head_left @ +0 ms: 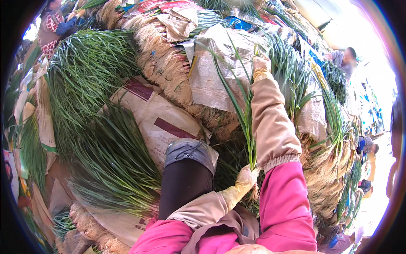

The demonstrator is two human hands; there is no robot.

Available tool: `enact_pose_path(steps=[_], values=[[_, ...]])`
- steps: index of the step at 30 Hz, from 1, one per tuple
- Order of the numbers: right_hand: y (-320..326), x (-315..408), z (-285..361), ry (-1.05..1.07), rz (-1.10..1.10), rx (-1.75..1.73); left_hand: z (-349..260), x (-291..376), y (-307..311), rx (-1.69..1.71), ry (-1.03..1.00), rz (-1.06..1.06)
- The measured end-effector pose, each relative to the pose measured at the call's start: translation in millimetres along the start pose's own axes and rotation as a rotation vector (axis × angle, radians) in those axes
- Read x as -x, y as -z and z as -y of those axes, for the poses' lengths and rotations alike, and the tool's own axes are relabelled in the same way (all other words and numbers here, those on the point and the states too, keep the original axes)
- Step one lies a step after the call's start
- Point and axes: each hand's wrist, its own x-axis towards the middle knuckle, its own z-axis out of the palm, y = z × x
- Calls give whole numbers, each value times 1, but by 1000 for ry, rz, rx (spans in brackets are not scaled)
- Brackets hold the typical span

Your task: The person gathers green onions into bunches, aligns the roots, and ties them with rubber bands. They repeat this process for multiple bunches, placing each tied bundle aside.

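My gloved left hand [247, 177] grips a few long-leaved allium plants [246, 127] low down, near their pale roots. The leaves stand up and fan out away from me. My right arm is stretched forward, and the gloved right hand [262, 65] is curled beside a pale woven sack [219, 73]. A thin yellow-green leaf [255, 49] pokes out from its fingers; the rest of it is hidden. Left of my knee lies a large heap of similar green plants [117, 162], partly on a printed paper sack [149, 111].
A bank of pale fibrous roots [158, 60] runs ahead of me. Another leafy heap [92, 63] rises at the far left, near a person in a patterned garment [50, 28]. More stacked plants [326, 177] stand on my right, with other people [345, 60] beyond them.
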Motion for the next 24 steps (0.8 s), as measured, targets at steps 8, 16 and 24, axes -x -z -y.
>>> enact_pose_path(steps=[8,16,24], values=[[230,72,58,195,-46,-74,-60,24,-16,234,-112,157],[278,271,-5,9,433,749,-72,7,-16,211,-16,146],[231,151,-26,-344,144,693,-90,19,-36,204,-49,206]])
